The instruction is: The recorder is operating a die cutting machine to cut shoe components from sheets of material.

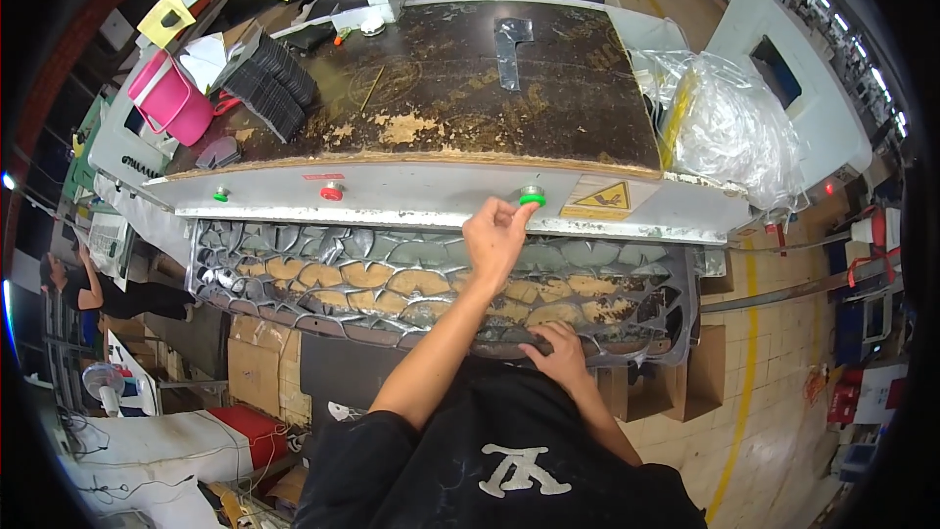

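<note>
My left hand reaches up to the machine's front panel. Its fingers are curled in, and the thumb touches a green push button. Below the panel lies a dark, shiny sheet full of rounded cut-out gaps, through which a worn tan board shows. At the board's near edge, close to my body, rests my right hand, its fingers and thumb apart. I see nothing held in either hand.
On the worn brown machine top stand a pink bucket, stacked black pieces and an L-shaped metal piece. A clear plastic bag sits at the right. A red button is left on the panel. Cardboard boxes stand below.
</note>
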A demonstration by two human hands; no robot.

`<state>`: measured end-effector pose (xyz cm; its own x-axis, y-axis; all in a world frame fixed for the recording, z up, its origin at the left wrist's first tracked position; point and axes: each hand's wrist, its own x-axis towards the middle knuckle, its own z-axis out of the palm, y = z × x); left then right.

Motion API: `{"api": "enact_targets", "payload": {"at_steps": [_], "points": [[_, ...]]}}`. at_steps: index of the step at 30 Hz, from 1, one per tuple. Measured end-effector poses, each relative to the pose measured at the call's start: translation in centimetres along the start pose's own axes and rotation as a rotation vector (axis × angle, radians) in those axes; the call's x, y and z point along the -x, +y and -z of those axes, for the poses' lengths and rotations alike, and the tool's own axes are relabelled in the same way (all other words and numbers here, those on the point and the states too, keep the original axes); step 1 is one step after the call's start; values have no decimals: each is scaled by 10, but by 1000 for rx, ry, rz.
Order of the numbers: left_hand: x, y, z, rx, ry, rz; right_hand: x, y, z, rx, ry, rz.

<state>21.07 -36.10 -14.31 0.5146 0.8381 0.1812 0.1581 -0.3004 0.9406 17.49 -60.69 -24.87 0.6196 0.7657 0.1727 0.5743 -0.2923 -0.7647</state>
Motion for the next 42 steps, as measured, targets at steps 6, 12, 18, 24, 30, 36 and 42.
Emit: {"api": "enact_targets", "payload": {"at_steps": [6, 12, 18, 24, 30, 36, 42], "points": [[63, -53, 66, -95, -180, -28, -9, -23, 35, 97, 129, -117], [112, -77, 155, -688, -502, -232, 1, -21, 58, 249, -21, -127], [124, -76, 161, -686, -582, -191, 4, -38, 57, 259, -218, -96], [134, -88, 157, -663, -460, -261, 10, -49, 45, 271, -145, -178], [133, -91, 147, -638, -389, -246, 1, -49, 41, 350, -103, -196], [145, -102, 160, -611, -545, -34, 24, -38, 51, 336, -151, -94], [114, -100, 119, -555, -347, -230, -38, -16, 49, -240, -92, -432]]}}
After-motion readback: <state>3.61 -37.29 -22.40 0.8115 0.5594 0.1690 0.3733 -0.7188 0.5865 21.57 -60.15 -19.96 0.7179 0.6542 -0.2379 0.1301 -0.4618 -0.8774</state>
